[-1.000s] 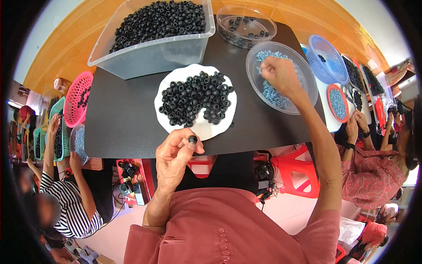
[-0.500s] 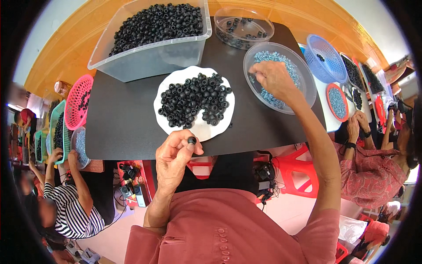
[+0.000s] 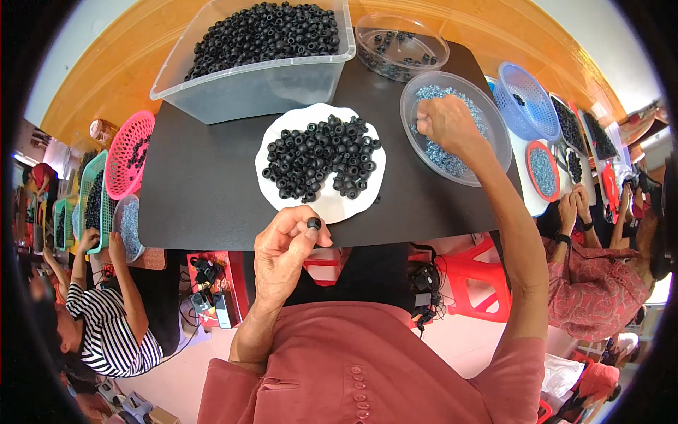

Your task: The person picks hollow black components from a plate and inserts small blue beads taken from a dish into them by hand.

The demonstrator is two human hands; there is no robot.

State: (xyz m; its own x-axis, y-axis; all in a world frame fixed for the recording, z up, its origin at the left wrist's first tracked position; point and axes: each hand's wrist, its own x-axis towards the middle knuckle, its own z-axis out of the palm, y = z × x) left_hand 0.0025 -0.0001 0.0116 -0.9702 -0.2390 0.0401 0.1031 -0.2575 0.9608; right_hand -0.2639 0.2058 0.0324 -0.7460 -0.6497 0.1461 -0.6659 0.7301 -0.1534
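Between thumb and fingertips, my left hand (image 3: 282, 244) pinches a small round black part (image 3: 313, 223), in front of the table edge. Just beyond it a white wavy-edged plate (image 3: 346, 205) carries a heap of the same round black parts (image 3: 314, 152), each with a hole. My right hand (image 3: 448, 121) is over a clear round bowl (image 3: 498, 157) at the right, its fingers bent together among small light-blue translucent pieces (image 3: 452, 162). Whether those fingers hold a piece is hidden.
A large clear bin (image 3: 268, 88) full of black parts stands at the back left of the dark table (image 3: 205, 191). Behind the bowl is a clear round container (image 3: 402, 53) with a few black parts. Co-workers sit on both sides, beside a pink basket (image 3: 121, 166) and a blue basket (image 3: 526, 109).
The whole view has shifted slightly. My right hand stays at the bowl, its fingers curled a little tighter. My left hand still pinches the black part in nearly the same place.
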